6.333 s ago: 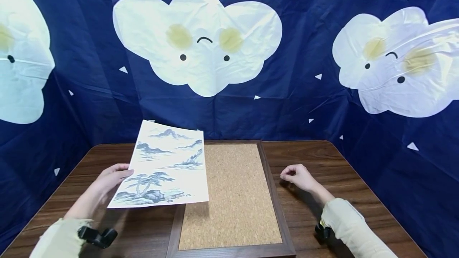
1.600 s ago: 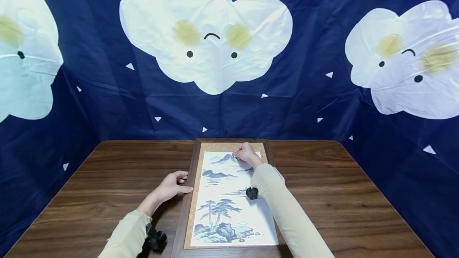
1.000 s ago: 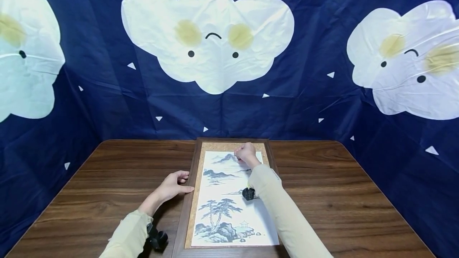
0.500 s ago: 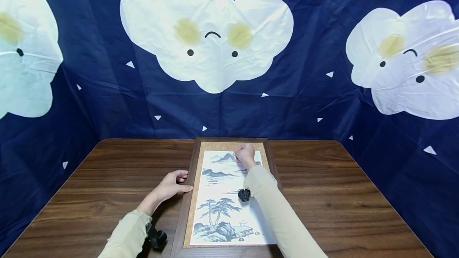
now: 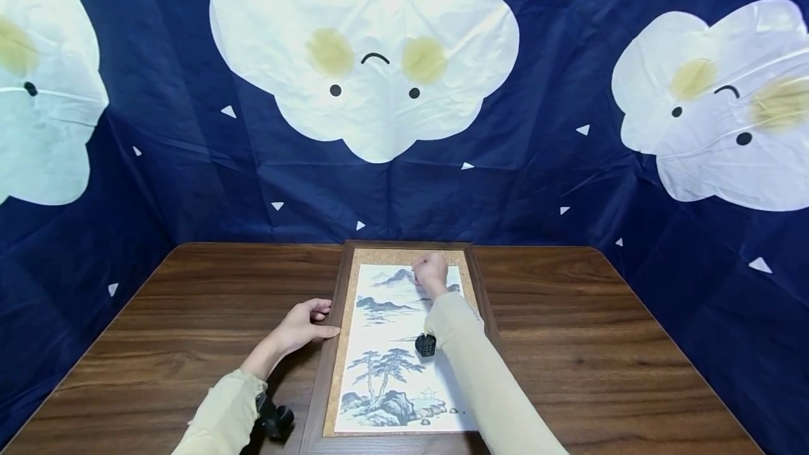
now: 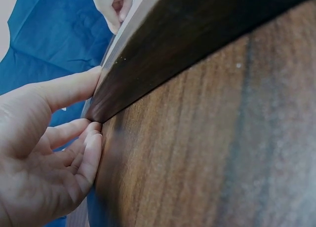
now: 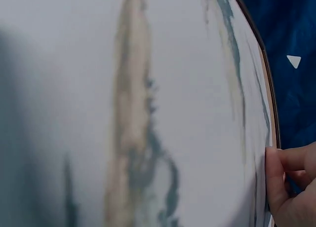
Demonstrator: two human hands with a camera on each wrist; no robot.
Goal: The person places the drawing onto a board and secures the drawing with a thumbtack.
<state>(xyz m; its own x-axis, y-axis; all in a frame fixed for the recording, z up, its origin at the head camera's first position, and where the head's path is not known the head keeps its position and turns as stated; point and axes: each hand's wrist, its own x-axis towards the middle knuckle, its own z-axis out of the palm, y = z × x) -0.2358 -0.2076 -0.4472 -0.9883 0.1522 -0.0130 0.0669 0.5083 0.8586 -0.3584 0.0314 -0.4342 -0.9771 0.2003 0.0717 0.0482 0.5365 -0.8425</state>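
A sheet of paper with a blue-grey ink landscape lies flat on the cork board, inside its dark wood frame. Near the sheet's top edge, the fingers of my right hand are curled and drawn together. In the right wrist view, the right thumb and forefinger meet at the paper's edge; whatever small thing they pinch is hidden. My left hand rests against the frame's left side. In the left wrist view, the left thumb touches the frame's edge, with the other fingers loosely bent below it.
The frame lies on a brown wooden table, its far end close to a blue curtain printed with white clouds. A black camera is on the left wrist, another black camera on the right. The right sleeve covers part of the sheet.
The sheet, earlier held up in the left hand, now lies on the cork. The right hand has come over its top edge; lately its wrist and forearm swing slightly left while the fingertips stay put.
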